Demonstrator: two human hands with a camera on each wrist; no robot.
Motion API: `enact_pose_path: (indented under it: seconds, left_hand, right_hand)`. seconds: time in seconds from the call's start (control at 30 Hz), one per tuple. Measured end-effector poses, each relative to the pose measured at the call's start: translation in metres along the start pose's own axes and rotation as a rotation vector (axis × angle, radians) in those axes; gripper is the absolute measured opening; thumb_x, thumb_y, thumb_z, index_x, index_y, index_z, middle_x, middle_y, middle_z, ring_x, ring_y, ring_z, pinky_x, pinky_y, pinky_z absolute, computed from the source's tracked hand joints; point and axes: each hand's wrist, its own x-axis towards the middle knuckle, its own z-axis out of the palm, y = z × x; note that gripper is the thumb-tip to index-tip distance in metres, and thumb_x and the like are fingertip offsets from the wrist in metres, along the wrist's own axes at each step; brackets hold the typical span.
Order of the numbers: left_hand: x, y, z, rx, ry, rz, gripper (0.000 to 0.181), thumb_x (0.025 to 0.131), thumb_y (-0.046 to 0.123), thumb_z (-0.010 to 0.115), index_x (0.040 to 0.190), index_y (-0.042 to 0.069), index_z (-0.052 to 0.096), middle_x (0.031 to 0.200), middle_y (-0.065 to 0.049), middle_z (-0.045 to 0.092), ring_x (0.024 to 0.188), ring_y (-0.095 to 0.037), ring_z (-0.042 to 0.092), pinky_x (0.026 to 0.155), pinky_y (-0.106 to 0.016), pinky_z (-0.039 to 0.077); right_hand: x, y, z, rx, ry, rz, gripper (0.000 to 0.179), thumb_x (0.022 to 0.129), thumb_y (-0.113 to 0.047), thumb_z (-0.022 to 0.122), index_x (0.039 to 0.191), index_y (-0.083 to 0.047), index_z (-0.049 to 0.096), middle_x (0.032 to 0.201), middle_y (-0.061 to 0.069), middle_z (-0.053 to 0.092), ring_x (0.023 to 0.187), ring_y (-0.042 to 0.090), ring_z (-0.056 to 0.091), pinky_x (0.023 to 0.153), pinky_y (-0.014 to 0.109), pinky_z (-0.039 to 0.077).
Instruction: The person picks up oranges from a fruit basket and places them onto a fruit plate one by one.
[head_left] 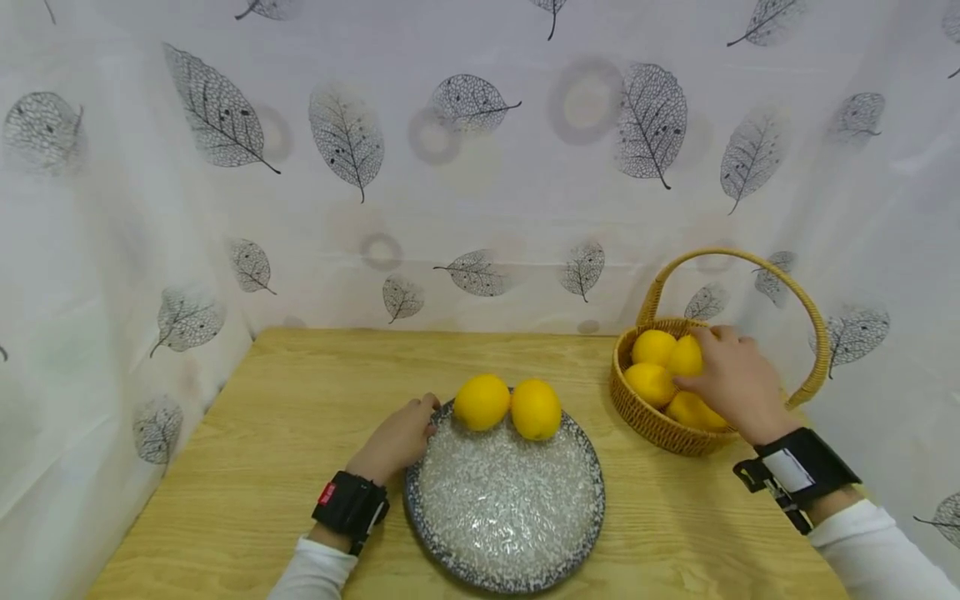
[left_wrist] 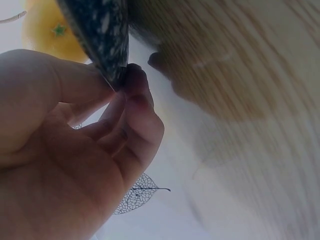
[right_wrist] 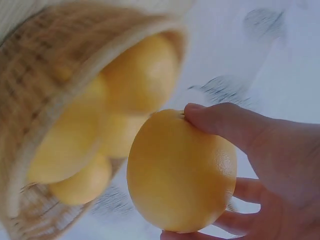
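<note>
At the right, my right hand (head_left: 731,379) is over a woven basket (head_left: 652,429) and grips a yellow orange (right_wrist: 180,172) between thumb and fingers. In the right wrist view this orange is beside the basket's rim, in front of several other oranges (right_wrist: 142,75) inside. My left hand (head_left: 397,437) pinches the left rim of a round speckled plate (head_left: 510,508), thumb on one face and fingers on the other, as the left wrist view shows. Two oranges, a left one (head_left: 482,402) and a right one (head_left: 536,409), sit side by side at the plate's far edge.
A wooden table (head_left: 337,367) bears the plate and the basket. The basket's tall handle (head_left: 723,252) arches behind and to the right of my right hand. A pale curtain (head_left: 480,208) with leaf prints hangs behind the table and along its sides.
</note>
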Motion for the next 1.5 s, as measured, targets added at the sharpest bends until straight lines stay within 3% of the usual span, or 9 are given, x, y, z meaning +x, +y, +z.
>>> enact_pose_path:
  seconds: [0.17, 0.53, 0.87, 1.03, 1.17, 1.23, 1.43, 1.5]
  left_hand:
    - [-0.001, -0.002, 0.0, -0.011, 0.002, 0.003, 0.029, 0.094, 0.006, 0.056, 0.123, 0.001, 0.054, 0.107, -0.02, 0.065, 0.086, -0.023, 0.059, 0.077, -0.042, 0.056]
    - [0.002, -0.003, -0.001, -0.021, -0.003, -0.009, 0.028, 0.095, 0.007, 0.057, 0.122, 0.005, 0.055, 0.108, -0.018, 0.067, 0.088, -0.022, 0.059, 0.081, -0.043, 0.056]
    - [0.003, -0.003, -0.003, -0.023, 0.01, 0.011, 0.026, 0.093, 0.006, 0.059, 0.119, 0.005, 0.057, 0.103, -0.015, 0.07, 0.086, -0.021, 0.06, 0.08, -0.043, 0.055]
    - [0.003, -0.004, -0.003, -0.006, 0.025, 0.045, 0.024, 0.092, 0.004, 0.06, 0.116, 0.005, 0.058, 0.102, -0.017, 0.072, 0.085, -0.021, 0.061, 0.077, -0.043, 0.055]
    - [0.002, -0.006, -0.004, -0.004, 0.037, 0.066, 0.024, 0.091, 0.003, 0.06, 0.115, 0.005, 0.058, 0.101, -0.016, 0.072, 0.082, -0.022, 0.062, 0.076, -0.043, 0.057]
    - [0.001, -0.007, -0.004, -0.016, 0.045, 0.069, 0.029, 0.091, 0.005, 0.06, 0.12, 0.002, 0.059, 0.106, -0.017, 0.073, 0.088, -0.024, 0.064, 0.082, -0.046, 0.058]
    - [-0.001, -0.009, -0.007, -0.066, 0.049, 0.098, 0.01, 0.093, 0.01, 0.057, 0.103, 0.008, 0.06, 0.086, -0.009, 0.066, 0.079, -0.021, 0.059, 0.074, -0.041, 0.054]
    - [-0.001, -0.01, -0.008, -0.051, 0.055, 0.102, 0.01, 0.094, 0.009, 0.056, 0.103, 0.009, 0.061, 0.087, -0.008, 0.068, 0.079, -0.021, 0.06, 0.075, -0.041, 0.055]
  right_hand:
    - [-0.005, -0.032, -0.004, 0.071, 0.044, -0.046, 0.073, 0.076, -0.032, 0.077, 0.135, 0.002, 0.051, 0.128, 0.037, 0.05, 0.105, 0.056, 0.049, 0.067, 0.068, 0.052]
    - [-0.009, -0.11, 0.01, 0.188, 0.051, -0.136, 0.075, 0.072, -0.035, 0.081, 0.135, -0.003, 0.053, 0.133, 0.025, 0.056, 0.11, 0.044, 0.056, 0.083, 0.06, 0.055]
    - [-0.017, -0.186, 0.026, 0.261, 0.027, -0.251, 0.079, 0.067, -0.039, 0.083, 0.136, -0.014, 0.055, 0.136, 0.014, 0.056, 0.113, 0.032, 0.057, 0.081, 0.049, 0.06]
    - [-0.025, -0.219, 0.042, 0.287, -0.024, -0.332, 0.078, 0.066, -0.041, 0.083, 0.135, -0.019, 0.055, 0.137, 0.01, 0.056, 0.115, 0.027, 0.056, 0.081, 0.044, 0.061]
    - [-0.03, -0.239, 0.056, 0.299, -0.08, -0.4, 0.077, 0.069, -0.042, 0.082, 0.136, -0.02, 0.053, 0.137, 0.011, 0.056, 0.117, 0.029, 0.055, 0.085, 0.044, 0.06]
    - [-0.032, -0.246, 0.063, 0.286, -0.093, -0.426, 0.076, 0.07, -0.042, 0.081, 0.137, -0.019, 0.052, 0.137, 0.012, 0.056, 0.116, 0.03, 0.056, 0.086, 0.044, 0.059]
    - [-0.034, -0.258, 0.074, 0.267, -0.097, -0.462, 0.077, 0.072, -0.04, 0.081, 0.138, -0.017, 0.051, 0.136, 0.012, 0.057, 0.113, 0.028, 0.057, 0.082, 0.042, 0.061]
    - [-0.034, -0.26, 0.076, 0.268, -0.096, -0.466, 0.076, 0.072, -0.04, 0.08, 0.138, -0.016, 0.051, 0.136, 0.012, 0.057, 0.112, 0.028, 0.057, 0.081, 0.042, 0.061]
